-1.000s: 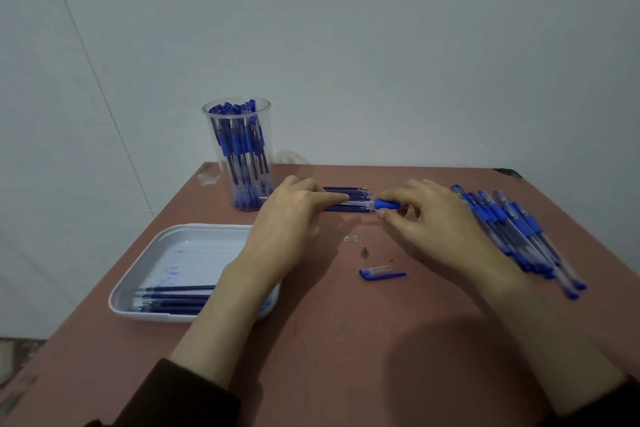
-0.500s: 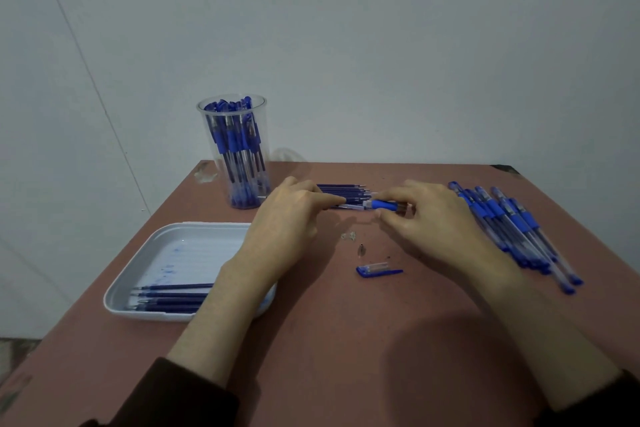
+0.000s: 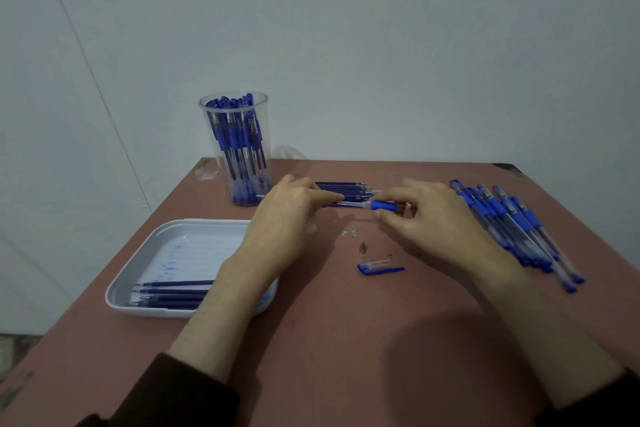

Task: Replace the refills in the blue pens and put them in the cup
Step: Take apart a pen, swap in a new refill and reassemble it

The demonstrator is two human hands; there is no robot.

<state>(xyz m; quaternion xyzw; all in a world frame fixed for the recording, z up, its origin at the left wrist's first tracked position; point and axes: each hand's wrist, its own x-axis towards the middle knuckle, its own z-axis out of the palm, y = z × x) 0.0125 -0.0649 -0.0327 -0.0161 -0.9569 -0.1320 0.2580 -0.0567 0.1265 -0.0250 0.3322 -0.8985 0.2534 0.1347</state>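
Observation:
A blue pen barrel (image 3: 377,205) is held level above the table between both hands. My left hand (image 3: 287,218) pinches its clear rear end. My right hand (image 3: 429,218) pinches the blue grip end. Behind them lies a row of loose refills (image 3: 346,189). The pen's blue cap (image 3: 379,268) and small metal tip (image 3: 363,247) lie on the table in front of the hands. A clear cup (image 3: 235,152) with several blue pens stands at the back left. A pile of blue pens (image 3: 512,229) lies at the right.
A white tray (image 3: 173,239) at the left holds several refills (image 3: 169,295) and ink stains; my left forearm crosses its right edge. Small clear scraps (image 3: 349,233) lie near the metal tip. The brown table (image 3: 346,340) ends at a pale wall behind.
The view has shifted slightly. Both hands keep hold of the pen; my right hand has slid a little rightwards along the grip, exposing more of the blue section.

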